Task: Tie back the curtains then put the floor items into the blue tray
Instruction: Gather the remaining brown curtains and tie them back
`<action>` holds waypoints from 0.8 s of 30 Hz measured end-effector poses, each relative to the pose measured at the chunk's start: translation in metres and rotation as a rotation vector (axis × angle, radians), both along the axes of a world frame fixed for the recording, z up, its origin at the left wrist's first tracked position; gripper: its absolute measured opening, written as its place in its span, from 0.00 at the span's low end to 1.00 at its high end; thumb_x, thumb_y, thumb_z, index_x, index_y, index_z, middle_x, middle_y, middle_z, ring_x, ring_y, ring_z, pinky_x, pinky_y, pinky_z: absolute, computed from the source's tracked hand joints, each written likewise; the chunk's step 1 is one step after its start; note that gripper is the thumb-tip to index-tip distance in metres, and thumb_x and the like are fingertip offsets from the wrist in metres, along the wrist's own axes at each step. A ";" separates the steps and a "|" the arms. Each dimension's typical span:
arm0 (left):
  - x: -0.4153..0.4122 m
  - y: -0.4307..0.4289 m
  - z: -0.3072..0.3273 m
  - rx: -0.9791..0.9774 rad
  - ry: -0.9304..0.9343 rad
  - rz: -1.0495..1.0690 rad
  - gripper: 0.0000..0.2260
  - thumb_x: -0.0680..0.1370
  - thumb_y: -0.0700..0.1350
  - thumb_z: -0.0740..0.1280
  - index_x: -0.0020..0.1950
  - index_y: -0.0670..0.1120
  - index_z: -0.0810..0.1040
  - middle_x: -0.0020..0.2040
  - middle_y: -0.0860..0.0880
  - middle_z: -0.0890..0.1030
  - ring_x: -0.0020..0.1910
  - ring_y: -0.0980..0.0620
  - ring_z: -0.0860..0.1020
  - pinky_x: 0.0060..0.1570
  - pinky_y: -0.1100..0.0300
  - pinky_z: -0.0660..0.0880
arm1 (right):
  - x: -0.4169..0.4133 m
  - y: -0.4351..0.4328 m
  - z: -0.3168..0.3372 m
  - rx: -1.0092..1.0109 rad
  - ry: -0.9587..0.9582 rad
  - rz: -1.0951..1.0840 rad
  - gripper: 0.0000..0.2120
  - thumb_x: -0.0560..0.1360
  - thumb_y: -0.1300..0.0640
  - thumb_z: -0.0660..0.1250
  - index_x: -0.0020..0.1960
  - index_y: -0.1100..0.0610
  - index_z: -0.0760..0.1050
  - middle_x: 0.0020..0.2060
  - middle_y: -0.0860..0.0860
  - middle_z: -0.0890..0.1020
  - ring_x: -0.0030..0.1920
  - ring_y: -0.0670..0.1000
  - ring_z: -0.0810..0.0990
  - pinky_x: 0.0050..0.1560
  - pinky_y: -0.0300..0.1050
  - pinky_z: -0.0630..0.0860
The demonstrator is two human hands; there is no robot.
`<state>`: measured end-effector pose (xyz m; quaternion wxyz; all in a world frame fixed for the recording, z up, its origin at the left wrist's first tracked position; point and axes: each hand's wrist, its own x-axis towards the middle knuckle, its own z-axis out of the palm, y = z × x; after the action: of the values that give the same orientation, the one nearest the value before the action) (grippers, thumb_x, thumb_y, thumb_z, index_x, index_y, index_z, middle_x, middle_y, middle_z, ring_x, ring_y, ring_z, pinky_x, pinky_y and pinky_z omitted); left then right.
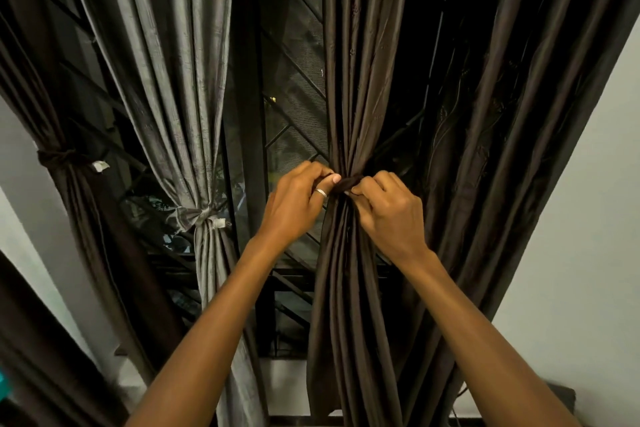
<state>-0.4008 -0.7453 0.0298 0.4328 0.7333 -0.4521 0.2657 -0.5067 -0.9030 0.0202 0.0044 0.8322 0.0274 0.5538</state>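
Note:
A dark brown curtain (349, 87) hangs in the middle, gathered into a narrow bundle by a dark brown tie-back (347, 183). My left hand (298, 204) pinches the tie's left end and wears a ring. My right hand (388, 211) grips the tie's right end, fingers curled. To the left, a grey curtain (173, 87) is bound by a grey tie (199, 215). Further left, another brown curtain (69, 191) is bound by a brown tie (59, 156). No blue tray and no floor items are recognisable.
A dark window with a metal grille (294, 114) shows between the curtains. More brown curtain (502, 114) hangs loose on the right, next to a white wall (588, 218). A small teal patch (3, 386) shows at the left edge.

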 end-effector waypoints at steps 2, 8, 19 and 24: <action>-0.001 0.002 0.000 0.005 -0.033 0.018 0.09 0.84 0.52 0.64 0.53 0.50 0.81 0.46 0.54 0.79 0.42 0.56 0.76 0.40 0.52 0.77 | -0.001 -0.001 0.000 0.013 0.011 0.009 0.09 0.81 0.57 0.68 0.43 0.59 0.76 0.38 0.52 0.75 0.38 0.51 0.74 0.30 0.51 0.73; -0.002 0.009 -0.001 0.012 -0.079 0.060 0.08 0.84 0.51 0.64 0.54 0.49 0.80 0.46 0.54 0.78 0.41 0.55 0.76 0.39 0.49 0.77 | -0.002 -0.002 0.003 0.083 0.046 0.063 0.08 0.78 0.57 0.73 0.44 0.58 0.76 0.39 0.50 0.75 0.37 0.49 0.74 0.31 0.49 0.73; 0.008 0.031 0.009 0.081 -0.215 0.200 0.09 0.84 0.51 0.64 0.55 0.47 0.80 0.46 0.51 0.78 0.38 0.53 0.75 0.33 0.55 0.74 | 0.000 -0.009 0.010 0.270 0.065 0.197 0.11 0.78 0.55 0.73 0.43 0.57 0.74 0.38 0.49 0.74 0.34 0.49 0.73 0.33 0.52 0.73; 0.016 0.043 0.012 0.133 -0.282 0.267 0.11 0.84 0.52 0.63 0.56 0.47 0.79 0.48 0.50 0.79 0.39 0.48 0.79 0.31 0.51 0.77 | 0.003 -0.015 0.010 0.328 0.078 0.229 0.11 0.78 0.57 0.74 0.42 0.57 0.73 0.37 0.49 0.74 0.33 0.49 0.73 0.33 0.52 0.73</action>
<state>-0.3843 -0.7021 0.0416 0.2769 0.7693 -0.4234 0.3902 -0.5038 -0.9183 0.0302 -0.1950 0.8341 0.0314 0.5151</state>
